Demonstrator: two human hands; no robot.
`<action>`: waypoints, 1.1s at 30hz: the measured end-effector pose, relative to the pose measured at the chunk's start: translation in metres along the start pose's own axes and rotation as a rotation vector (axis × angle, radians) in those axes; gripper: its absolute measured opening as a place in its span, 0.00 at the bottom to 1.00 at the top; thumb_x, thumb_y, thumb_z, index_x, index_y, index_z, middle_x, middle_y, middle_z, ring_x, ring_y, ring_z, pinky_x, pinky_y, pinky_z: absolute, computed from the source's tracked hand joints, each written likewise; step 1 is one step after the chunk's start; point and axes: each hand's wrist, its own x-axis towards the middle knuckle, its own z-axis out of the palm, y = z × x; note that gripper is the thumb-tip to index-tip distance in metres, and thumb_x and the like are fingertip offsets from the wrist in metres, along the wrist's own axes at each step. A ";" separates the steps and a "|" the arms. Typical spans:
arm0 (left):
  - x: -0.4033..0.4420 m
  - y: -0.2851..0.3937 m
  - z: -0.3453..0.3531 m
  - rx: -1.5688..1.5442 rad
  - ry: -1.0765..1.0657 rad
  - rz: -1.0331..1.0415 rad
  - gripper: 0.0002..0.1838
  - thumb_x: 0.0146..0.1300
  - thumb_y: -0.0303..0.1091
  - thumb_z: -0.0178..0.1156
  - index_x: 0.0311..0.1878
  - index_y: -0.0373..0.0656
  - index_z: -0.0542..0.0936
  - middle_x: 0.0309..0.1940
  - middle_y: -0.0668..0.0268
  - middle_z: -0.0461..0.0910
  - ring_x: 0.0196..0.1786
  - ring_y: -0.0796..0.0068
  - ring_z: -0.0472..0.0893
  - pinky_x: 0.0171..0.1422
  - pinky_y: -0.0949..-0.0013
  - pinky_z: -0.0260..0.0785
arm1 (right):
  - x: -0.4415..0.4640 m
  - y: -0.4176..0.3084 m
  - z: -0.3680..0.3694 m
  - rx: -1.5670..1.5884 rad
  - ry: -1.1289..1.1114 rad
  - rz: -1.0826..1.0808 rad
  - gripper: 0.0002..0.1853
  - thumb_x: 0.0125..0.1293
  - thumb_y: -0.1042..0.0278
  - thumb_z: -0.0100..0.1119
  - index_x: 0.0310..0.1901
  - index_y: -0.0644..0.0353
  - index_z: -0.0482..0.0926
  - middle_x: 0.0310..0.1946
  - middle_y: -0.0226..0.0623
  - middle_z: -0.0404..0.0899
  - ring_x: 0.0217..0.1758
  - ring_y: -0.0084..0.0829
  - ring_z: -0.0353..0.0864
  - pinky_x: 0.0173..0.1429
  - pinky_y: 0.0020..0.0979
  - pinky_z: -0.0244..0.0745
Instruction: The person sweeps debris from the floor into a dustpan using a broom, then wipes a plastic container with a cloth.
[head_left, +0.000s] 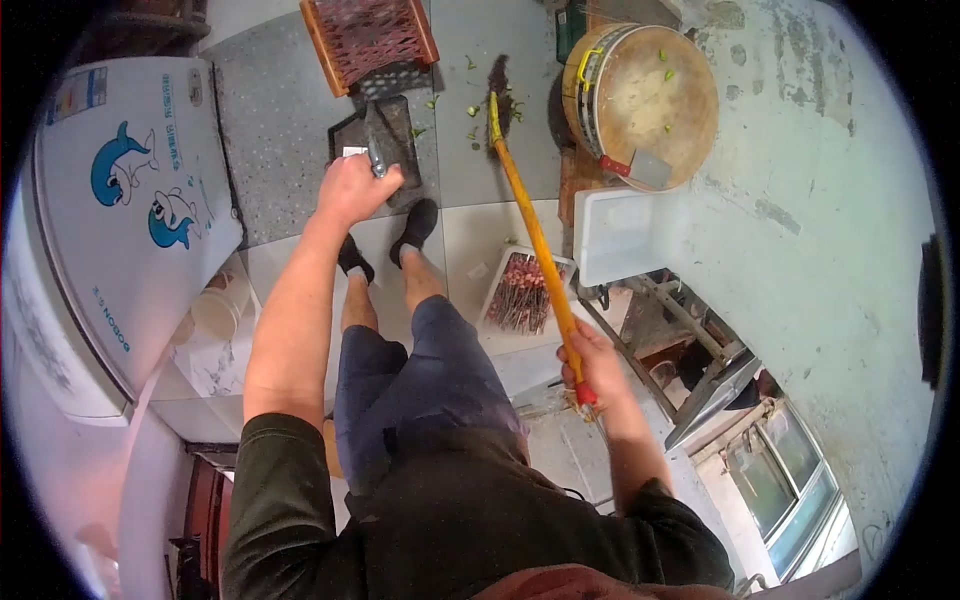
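My right hand [590, 355] is wrapped round the lower end of a broom's yellow-orange handle [535, 230]. The broom reaches forward, and its dark bristles [499, 112] rest on the grey floor among green scraps [472, 111]. My left hand [358, 188] is closed on the silver handle of a dark dustpan [404, 150]. The pan lies on the floor in front of my feet, left of the bristles, with a gap between them. More green bits [418, 131] are at the pan's right edge.
Ahead stands a stool with a red woven seat [368, 42]. A white refrigerator [150, 230] is on the left. To the right are a round chopping block [655, 105] with a cleaver [648, 168], a white basin [608, 240] and a tray of thin red-topped sticks [522, 295].
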 end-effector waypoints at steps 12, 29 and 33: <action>0.003 -0.013 0.007 -0.022 0.065 0.072 0.23 0.49 0.48 0.60 0.25 0.30 0.78 0.22 0.43 0.76 0.31 0.44 0.79 0.38 0.53 0.71 | 0.226 -0.154 0.011 -1.379 0.280 -0.562 0.12 0.63 0.70 0.46 0.41 0.70 0.76 0.25 0.55 0.80 0.29 0.49 0.83 0.32 0.44 0.78; 0.012 0.010 -0.003 0.014 -0.015 0.076 0.28 0.49 0.54 0.58 0.29 0.30 0.82 0.29 0.41 0.79 0.39 0.45 0.81 0.46 0.53 0.73 | 0.070 -0.030 -0.015 -0.931 0.256 -0.283 0.18 0.67 0.65 0.49 0.55 0.64 0.71 0.30 0.47 0.77 0.31 0.43 0.76 0.36 0.38 0.72; 0.021 0.010 0.003 0.064 -0.040 0.053 0.27 0.49 0.55 0.58 0.30 0.33 0.82 0.29 0.43 0.80 0.39 0.45 0.80 0.47 0.53 0.73 | 0.143 -0.038 -0.035 -0.760 0.227 -0.307 0.11 0.68 0.66 0.46 0.46 0.63 0.71 0.19 0.32 0.71 0.16 0.26 0.69 0.21 0.30 0.68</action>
